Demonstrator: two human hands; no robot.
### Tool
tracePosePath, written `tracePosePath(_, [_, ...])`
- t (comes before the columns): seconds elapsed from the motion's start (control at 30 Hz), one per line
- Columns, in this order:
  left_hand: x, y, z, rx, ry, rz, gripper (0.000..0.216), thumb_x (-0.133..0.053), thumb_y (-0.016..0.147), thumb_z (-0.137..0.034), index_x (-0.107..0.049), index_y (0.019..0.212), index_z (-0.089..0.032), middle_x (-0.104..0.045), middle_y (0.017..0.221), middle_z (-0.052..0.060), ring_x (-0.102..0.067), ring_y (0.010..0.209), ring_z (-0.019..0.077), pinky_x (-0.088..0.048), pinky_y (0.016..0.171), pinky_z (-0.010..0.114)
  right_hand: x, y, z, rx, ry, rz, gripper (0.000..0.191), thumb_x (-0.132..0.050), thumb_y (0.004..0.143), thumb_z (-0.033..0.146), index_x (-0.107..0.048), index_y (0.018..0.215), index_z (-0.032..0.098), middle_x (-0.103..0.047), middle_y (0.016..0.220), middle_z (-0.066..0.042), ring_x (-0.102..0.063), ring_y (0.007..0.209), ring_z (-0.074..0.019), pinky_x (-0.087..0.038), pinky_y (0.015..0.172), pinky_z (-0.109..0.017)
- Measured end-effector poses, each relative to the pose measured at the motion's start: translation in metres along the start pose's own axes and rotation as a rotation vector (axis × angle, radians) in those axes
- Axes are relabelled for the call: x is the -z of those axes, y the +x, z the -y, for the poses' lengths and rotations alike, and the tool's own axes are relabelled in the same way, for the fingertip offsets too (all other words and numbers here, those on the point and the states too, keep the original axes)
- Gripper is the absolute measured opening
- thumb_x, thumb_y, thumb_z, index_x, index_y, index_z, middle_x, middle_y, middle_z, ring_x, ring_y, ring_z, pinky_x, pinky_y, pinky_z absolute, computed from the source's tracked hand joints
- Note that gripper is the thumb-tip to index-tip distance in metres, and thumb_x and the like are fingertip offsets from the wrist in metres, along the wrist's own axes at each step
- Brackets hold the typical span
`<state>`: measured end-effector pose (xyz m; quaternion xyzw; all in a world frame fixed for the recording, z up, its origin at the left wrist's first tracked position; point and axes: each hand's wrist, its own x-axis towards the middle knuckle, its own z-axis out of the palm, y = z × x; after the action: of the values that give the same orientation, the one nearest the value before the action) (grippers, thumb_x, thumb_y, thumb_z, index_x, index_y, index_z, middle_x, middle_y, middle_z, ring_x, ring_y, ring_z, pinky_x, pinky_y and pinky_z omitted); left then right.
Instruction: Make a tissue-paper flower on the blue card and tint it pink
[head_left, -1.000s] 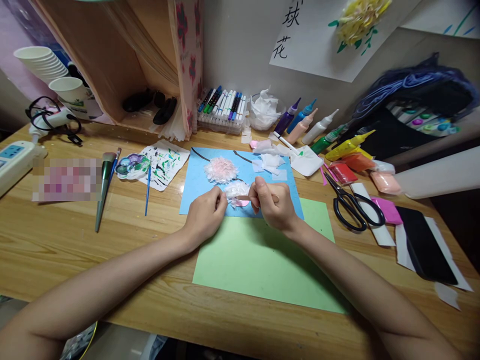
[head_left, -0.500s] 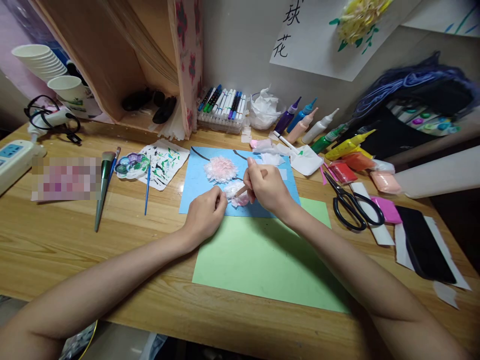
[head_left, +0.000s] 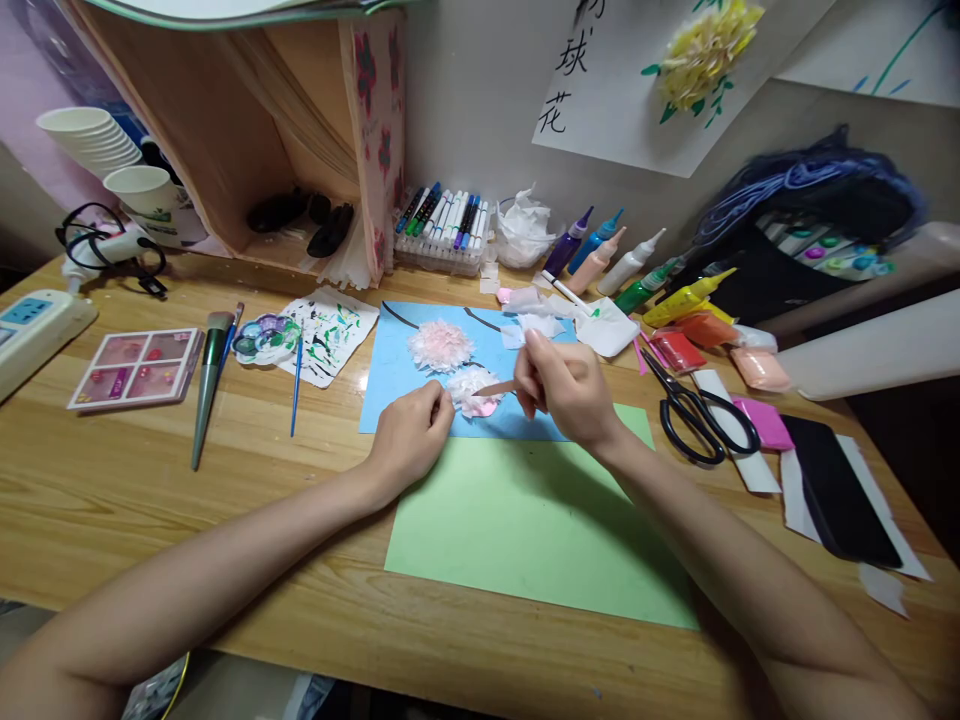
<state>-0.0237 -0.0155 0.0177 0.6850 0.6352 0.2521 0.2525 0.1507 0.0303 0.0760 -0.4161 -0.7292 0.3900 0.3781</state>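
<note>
A blue paper sheet (head_left: 390, 375) lies on the wooden desk with two fluffy tissue flowers on it, a pink one (head_left: 440, 344) and a whiter one (head_left: 472, 390) below it. My left hand (head_left: 411, 436) rests on the blue sheet's lower edge, fingers curled, fingertips touching the whiter flower. My right hand (head_left: 566, 390) is closed round a thin wooden stick (head_left: 495, 388) whose tip points at that flower. Loose white tissue squares (head_left: 541, 324) lie at the sheet's top right.
A green sheet (head_left: 525, 520) lies in front of me. Black scissors (head_left: 701, 420), coloured clay packs, a black phone (head_left: 836, 490) and paint bottles (head_left: 600, 262) stand right. Markers (head_left: 442, 215) sit at the back. Brushes (head_left: 210, 375), a palette box (head_left: 139, 367) and power strip lie left.
My right hand drew back to the right and down with the stick, its tip still at the whiter flower. My left hand stayed put. The camera tilted slightly.
</note>
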Motion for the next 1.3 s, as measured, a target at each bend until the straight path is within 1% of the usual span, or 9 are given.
tracePosePath(0.13, [0.000, 0.000, -0.001, 0.011, 0.009, 0.005, 0.029, -0.036, 0.091, -0.031, -0.038, 0.065, -0.020, -0.047, 0.059, -0.002, -0.041, 0.056, 0.0136, -0.023, 0.055, 0.026, 0.004, -0.036, -0.015, 0.327, -0.169, 0.013, 0.051, -0.029, 0.097, 0.026, -0.039, 0.047, 0.019, -0.046, 0.043, 0.001, -0.042, 0.038, -0.0075, -0.033, 0.044, -0.024])
tracePosePath(0.2, [0.000, 0.000, -0.001, 0.011, 0.008, 0.009, 0.028, -0.036, 0.091, -0.031, -0.037, 0.065, -0.020, -0.046, 0.059, -0.002, -0.041, 0.056, 0.0134, -0.022, 0.056, 0.026, 0.001, -0.044, -0.023, 0.414, -0.209, -0.006, 0.048, -0.028, 0.096, 0.021, -0.041, 0.050, 0.019, -0.046, 0.044, 0.001, -0.041, 0.039, -0.0076, -0.033, 0.044, -0.024])
tracePosePath(0.27, [0.000, 0.000, -0.002, 0.011, 0.006, 0.011, 0.028, -0.036, 0.091, -0.030, -0.036, 0.064, -0.020, -0.045, 0.059, -0.002, -0.040, 0.056, 0.0132, -0.022, 0.056, 0.026, -0.004, -0.045, -0.029, 0.433, -0.209, -0.025, 0.047, -0.028, 0.096, 0.019, -0.041, 0.051, 0.019, -0.047, 0.044, 0.001, -0.041, 0.040, -0.0078, -0.033, 0.044, -0.023])
tracePosePath(0.57, [0.000, 0.001, -0.001, 0.016, 0.000, 0.016, 0.028, -0.037, 0.090, -0.030, -0.035, 0.064, -0.020, -0.044, 0.058, -0.003, -0.038, 0.056, 0.0128, -0.020, 0.056, 0.027, -0.016, -0.035, -0.034, 0.377, -0.182, -0.053, 0.047, -0.030, 0.096, 0.019, -0.040, 0.050, 0.019, -0.048, 0.044, 0.001, -0.046, 0.040, -0.0078, -0.036, 0.045, -0.023])
tracePosePath(0.77, [0.000, 0.000, -0.003, 0.017, -0.015, 0.024, 0.027, -0.037, 0.089, -0.029, -0.036, 0.064, -0.020, -0.044, 0.059, -0.003, -0.039, 0.057, 0.0130, -0.021, 0.057, 0.026, -0.017, -0.029, -0.030, 0.266, -0.148, -0.047, 0.051, -0.029, 0.097, 0.026, -0.039, 0.047, 0.019, -0.048, 0.044, 0.001, -0.048, 0.040, -0.0080, -0.037, 0.047, -0.023])
tracePosePath(1.1, [0.001, 0.000, -0.002, 0.018, -0.014, 0.020, 0.027, -0.038, 0.089, -0.029, -0.037, 0.064, -0.020, -0.044, 0.058, -0.003, -0.039, 0.056, 0.0127, -0.021, 0.056, 0.026, -0.021, -0.001, -0.011, 0.058, -0.198, 0.076, 0.056, -0.029, 0.097, 0.038, -0.042, 0.046, 0.019, -0.048, 0.039, 0.002, -0.044, 0.038, -0.0076, -0.035, 0.048, -0.023])
tracePosePath(1.2, [0.001, 0.001, -0.001, 0.023, -0.017, 0.022, 0.027, -0.037, 0.089, -0.030, -0.036, 0.064, -0.020, -0.044, 0.058, -0.003, -0.039, 0.056, 0.0126, -0.021, 0.056, 0.026, -0.013, 0.003, -0.003, 0.009, -0.115, 0.102, 0.058, -0.032, 0.096, 0.042, -0.042, 0.044, 0.018, -0.048, 0.037, 0.002, -0.045, 0.038, -0.0076, -0.036, 0.046, -0.023])
tracePosePath(1.23, [0.001, 0.001, -0.001, 0.025, -0.020, 0.025, 0.028, -0.037, 0.089, -0.030, -0.036, 0.064, -0.020, -0.044, 0.058, -0.003, -0.039, 0.056, 0.0126, -0.021, 0.056, 0.026, -0.007, 0.003, -0.001, 0.009, -0.061, 0.081, 0.059, -0.032, 0.096, 0.043, -0.042, 0.043, 0.018, -0.047, 0.037, 0.002, -0.045, 0.037, -0.0074, -0.035, 0.045, -0.023])
tracePosePath(1.3, [0.002, 0.000, -0.001, 0.029, -0.025, 0.029, 0.028, -0.037, 0.089, -0.030, -0.035, 0.063, -0.020, -0.043, 0.057, -0.003, -0.039, 0.056, 0.0125, -0.021, 0.056, 0.026, 0.008, 0.000, 0.000, 0.031, 0.043, -0.022, 0.058, -0.031, 0.096, 0.045, -0.042, 0.045, 0.019, -0.045, 0.037, 0.002, -0.043, 0.035, -0.0072, -0.034, 0.042, -0.023])
